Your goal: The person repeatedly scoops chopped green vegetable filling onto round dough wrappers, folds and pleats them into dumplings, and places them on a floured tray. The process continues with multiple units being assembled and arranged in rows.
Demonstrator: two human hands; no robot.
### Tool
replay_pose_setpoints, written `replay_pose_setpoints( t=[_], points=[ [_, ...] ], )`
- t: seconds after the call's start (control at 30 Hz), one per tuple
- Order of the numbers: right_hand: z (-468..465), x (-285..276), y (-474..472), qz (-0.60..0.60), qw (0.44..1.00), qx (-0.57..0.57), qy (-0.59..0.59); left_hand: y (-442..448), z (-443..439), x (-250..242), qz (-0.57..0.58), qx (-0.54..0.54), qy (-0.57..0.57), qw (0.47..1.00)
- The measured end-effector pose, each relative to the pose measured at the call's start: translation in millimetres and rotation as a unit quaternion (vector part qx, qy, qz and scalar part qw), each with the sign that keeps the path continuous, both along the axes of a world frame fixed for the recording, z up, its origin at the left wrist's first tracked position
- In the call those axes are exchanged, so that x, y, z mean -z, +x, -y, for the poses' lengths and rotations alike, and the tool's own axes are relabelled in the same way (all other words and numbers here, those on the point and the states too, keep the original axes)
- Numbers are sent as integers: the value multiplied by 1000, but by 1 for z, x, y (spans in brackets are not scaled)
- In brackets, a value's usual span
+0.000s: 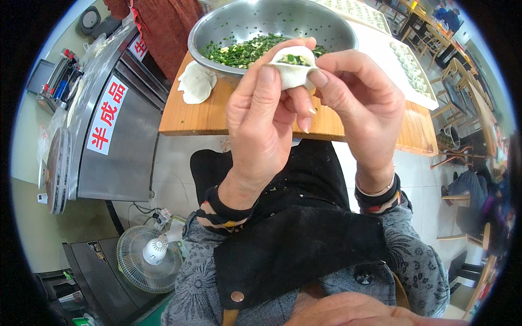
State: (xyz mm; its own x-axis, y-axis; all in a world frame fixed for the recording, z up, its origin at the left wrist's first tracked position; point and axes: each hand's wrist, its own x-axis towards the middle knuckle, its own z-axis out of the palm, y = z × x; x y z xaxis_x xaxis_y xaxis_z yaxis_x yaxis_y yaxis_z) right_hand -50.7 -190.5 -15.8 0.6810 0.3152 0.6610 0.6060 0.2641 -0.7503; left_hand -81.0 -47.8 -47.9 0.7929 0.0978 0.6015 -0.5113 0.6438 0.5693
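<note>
Above the table's front edge, my left hand [263,102] and my right hand [359,93] hold one dumpling [294,76] between them. Its white wrapper is folded up around green chopped filling, which still shows through the gap at the top. My left thumb and fingers grip the left side, while my right thumb and forefinger pinch the right corner. Just behind it stands a large steel bowl [273,18] with chopped greens and pale yellow bits [240,53]. A small overlapping pile of round dough wrappers [197,83] lies left of the bowl.
The wooden table [195,120] bears trays of dumplings [410,69] at right and back. A person in a reddish-brown garment [163,32] stands beyond its left corner. Steel cabinets [118,150] stand left, an electric fan [150,258] lower left. Chairs [456,93] line the right.
</note>
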Motion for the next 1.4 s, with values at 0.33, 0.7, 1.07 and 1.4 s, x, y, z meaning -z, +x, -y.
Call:
replay_pose_setpoints(
  t=[0.33, 0.7, 1.07, 1.4],
  points=[
    [4, 25, 0, 100, 981, 165, 12, -1, 20, 9, -22, -33, 10, 999],
    [3, 31, -2, 77, 987, 130, 52, -1, 33, 19, -21, -47, 3, 999],
    [15, 39, 6, 155, 962, 220, -52, 3, 29, 24, -39, -88, 66, 993],
    [19, 23, 11, 160, 977, 136, -24, 5, 21, 12, -40, -153, 158, 975]
  ],
)
